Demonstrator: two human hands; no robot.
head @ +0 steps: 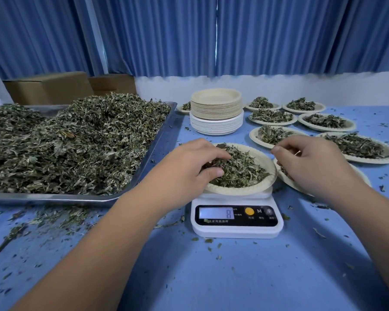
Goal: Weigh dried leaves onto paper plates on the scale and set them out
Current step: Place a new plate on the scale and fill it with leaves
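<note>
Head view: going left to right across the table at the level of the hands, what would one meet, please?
Metal tray heaped with dried leaves → left hand → paper plate on the scale → right hand → filled plate at the right edge.

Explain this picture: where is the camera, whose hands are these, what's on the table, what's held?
The camera sits on a person's head, looking down at their bare hands; no machine. On the table: a scale with a plate of dried leaves, a tray heaped with more, a stack of empty plates, several filled plates. The left hand grips leaves on the scale's plate. The right hand curls over a second plate beside it; what it holds is hidden.
</note>
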